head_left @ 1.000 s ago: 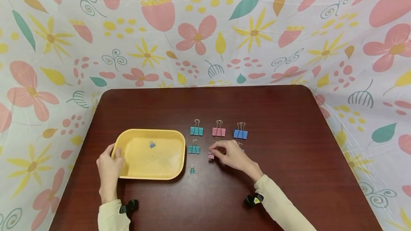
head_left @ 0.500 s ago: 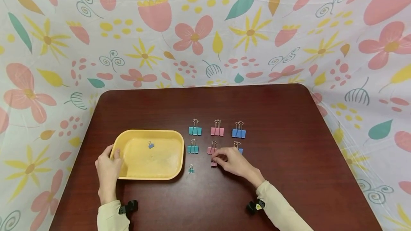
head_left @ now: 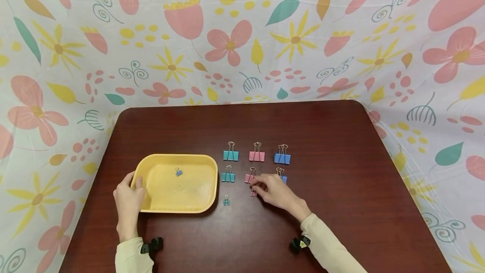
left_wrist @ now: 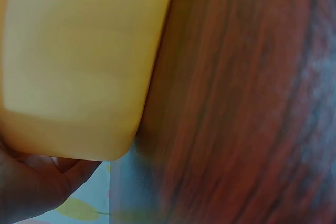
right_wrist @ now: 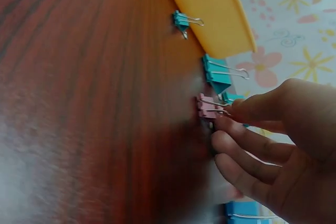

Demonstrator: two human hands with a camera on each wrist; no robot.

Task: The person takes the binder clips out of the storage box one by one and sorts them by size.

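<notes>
My left hand (head_left: 128, 197) grips the left rim of a yellow tray (head_left: 166, 191), thumb inside the wall. A small blue binder clip (head_left: 179, 172) lies in the tray. Between thumb and fingertips, my right hand (head_left: 278, 192) pinches a small pink binder clip (right_wrist: 207, 107) by its wire handles, body close over the table. Just beyond it sits a medium pink binder clip (head_left: 249, 178), and a medium blue binder clip (head_left: 283, 178) is partly hidden by the hand. Left of the held clip, a small teal binder clip (head_left: 226, 202) lies near the tray.
A medium teal binder clip (head_left: 228, 177) lies beside the tray. Large teal (head_left: 230, 155), pink (head_left: 257, 156) and blue (head_left: 282, 158) binder clips form the far row. A flowered cloth (head_left: 235, 70) hangs around the dark wooden table (head_left: 322, 138).
My right hand has brought the small pink clip slightly toward me and to the right, uncovering the medium pink clip. My left hand has stayed on the tray.
</notes>
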